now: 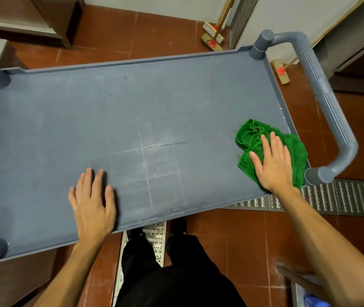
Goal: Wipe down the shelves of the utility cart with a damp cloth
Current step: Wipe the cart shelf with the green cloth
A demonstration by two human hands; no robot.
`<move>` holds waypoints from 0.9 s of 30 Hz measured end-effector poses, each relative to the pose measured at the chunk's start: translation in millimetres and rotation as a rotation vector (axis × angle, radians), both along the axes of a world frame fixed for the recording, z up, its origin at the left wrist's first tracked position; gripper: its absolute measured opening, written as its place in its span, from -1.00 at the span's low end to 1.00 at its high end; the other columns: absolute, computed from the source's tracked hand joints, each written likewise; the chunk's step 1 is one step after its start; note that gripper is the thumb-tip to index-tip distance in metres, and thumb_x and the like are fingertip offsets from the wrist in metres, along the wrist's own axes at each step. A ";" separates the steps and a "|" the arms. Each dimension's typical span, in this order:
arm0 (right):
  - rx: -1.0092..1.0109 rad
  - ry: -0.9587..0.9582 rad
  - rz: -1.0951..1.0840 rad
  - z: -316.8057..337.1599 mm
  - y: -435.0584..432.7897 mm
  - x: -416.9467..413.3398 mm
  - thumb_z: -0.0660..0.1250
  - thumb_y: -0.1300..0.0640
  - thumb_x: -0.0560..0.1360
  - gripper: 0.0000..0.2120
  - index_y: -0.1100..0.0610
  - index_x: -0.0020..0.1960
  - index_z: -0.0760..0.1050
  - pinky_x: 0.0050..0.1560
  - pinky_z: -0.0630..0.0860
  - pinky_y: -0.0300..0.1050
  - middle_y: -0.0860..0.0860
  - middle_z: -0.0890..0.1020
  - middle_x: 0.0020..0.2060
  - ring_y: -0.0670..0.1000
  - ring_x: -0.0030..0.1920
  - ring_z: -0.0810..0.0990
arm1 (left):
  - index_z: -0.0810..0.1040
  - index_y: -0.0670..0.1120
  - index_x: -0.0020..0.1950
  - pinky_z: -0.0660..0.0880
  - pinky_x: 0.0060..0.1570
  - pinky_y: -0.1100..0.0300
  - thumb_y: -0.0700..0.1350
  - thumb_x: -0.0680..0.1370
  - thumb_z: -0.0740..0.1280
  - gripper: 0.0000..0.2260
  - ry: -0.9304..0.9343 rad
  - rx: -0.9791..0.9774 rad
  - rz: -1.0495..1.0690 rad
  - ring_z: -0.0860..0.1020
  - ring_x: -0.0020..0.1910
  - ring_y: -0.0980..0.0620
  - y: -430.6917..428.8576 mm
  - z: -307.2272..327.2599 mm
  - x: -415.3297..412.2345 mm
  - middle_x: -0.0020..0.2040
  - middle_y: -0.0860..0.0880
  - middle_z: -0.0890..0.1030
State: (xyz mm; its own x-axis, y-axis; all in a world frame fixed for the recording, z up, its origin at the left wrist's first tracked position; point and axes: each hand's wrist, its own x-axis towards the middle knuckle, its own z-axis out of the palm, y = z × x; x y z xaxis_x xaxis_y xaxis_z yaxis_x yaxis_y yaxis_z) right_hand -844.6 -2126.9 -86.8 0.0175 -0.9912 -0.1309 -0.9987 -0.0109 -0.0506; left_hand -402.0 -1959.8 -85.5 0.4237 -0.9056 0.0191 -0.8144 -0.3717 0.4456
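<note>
The grey utility cart's top shelf [121,111] fills the middle of the view, with pale streaks and a wet smear near its centre. A crumpled green cloth [296,151] lies at the shelf's near right corner. My right hand [272,165] presses flat on the cloth with straight fingers. My left hand [92,202] rests flat on the bare shelf near its front edge, left of centre, holding nothing.
The cart's grey handle [329,103] curves around the right end, with posts at the corners. Brooms [213,37] lean against the far wall. A metal drain grate [342,196] runs across the red tiled floor by my feet. A cabinet stands at far left.
</note>
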 end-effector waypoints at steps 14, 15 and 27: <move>-0.091 0.003 -0.344 17.5 2.9 22.9 0.04 -0.37 0.46 -0.24 0.03 0.53 0.17 0.29 0.21 0.38 0.36 0.21 0.42 0.35 0.38 0.21 | 0.43 -0.13 0.45 0.06 0.50 -0.19 0.08 0.64 0.06 -0.53 -0.210 0.016 0.013 0.28 0.52 -0.20 41.3 17.4 116.2 0.50 -0.19 0.38; -0.095 0.015 -0.346 18.3 0.0 26.2 0.04 -0.34 0.47 -0.27 0.03 0.52 0.20 0.28 0.22 0.37 0.37 0.24 0.40 0.35 0.35 0.23 | 0.44 -0.14 0.45 0.06 0.50 -0.20 0.09 0.64 0.06 -0.51 -0.242 0.035 -0.010 0.28 0.52 -0.20 44.0 16.0 129.3 0.50 -0.20 0.38; -0.148 -0.089 -0.440 28.1 -14.0 101.9 0.19 0.13 0.58 -0.64 0.11 0.36 0.42 0.23 0.30 0.36 0.42 0.35 0.19 0.44 0.20 0.33 | 0.31 -0.02 0.57 0.04 0.54 -0.18 0.21 0.60 0.13 -0.42 -0.142 0.107 -0.172 0.19 0.58 -0.10 54.8 -2.2 160.3 0.60 -0.09 0.24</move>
State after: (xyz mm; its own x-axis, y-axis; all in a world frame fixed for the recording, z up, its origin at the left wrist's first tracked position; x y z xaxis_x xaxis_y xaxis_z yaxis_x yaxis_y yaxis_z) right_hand -742.8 -2141.0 -58.7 -0.4039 -0.9148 -0.0050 -0.9018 0.3990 -0.1659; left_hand -241.7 -1905.1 -87.7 0.2627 -0.9643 -0.0330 -0.9214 -0.2609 0.2879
